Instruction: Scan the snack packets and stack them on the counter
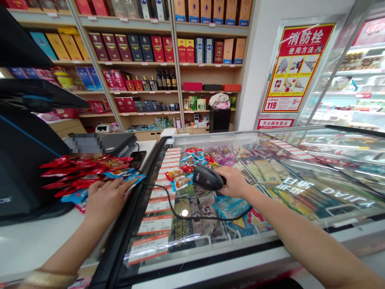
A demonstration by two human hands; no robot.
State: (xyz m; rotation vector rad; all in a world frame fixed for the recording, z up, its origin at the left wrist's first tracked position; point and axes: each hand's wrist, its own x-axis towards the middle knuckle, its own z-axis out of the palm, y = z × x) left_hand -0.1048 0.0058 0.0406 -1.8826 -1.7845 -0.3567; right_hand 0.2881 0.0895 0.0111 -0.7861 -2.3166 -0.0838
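Head view: right hand (234, 182) clamped round the handle of a black scanner (207, 177), its head turned left toward a loose group of red and blue packets (182, 176) on the glass top (188, 255) of a freezer; I cannot tell whether the scanner touches the glass. Left hand (105, 198) lies palm down over the near right edge of a larger heap of packets (87, 168) on the white table (30, 241), fingers a little apart; I cannot tell whether they grip one. Risks, as I judge them: the heap is loose and slick-looking, so a sideways drag could shed packets into the gap beside the freezer's black rim; the cable (192, 218) loops slack across the glass and could snag or sweep packets if the scanner swung; glare and crumpled wrappers could spoil a reading; the two groups could get mixed, since the wrappers look alike. Surface: glass smooth, with reflections, price labels (155, 206) along its left side, frozen goods visible below. Room: a shop, wooden shelves (207, 71) of boxed bottles behind, a red fire-hydrant notice (297, 68) on the wall, lit display at far right, dark terminal (27, 160) at left
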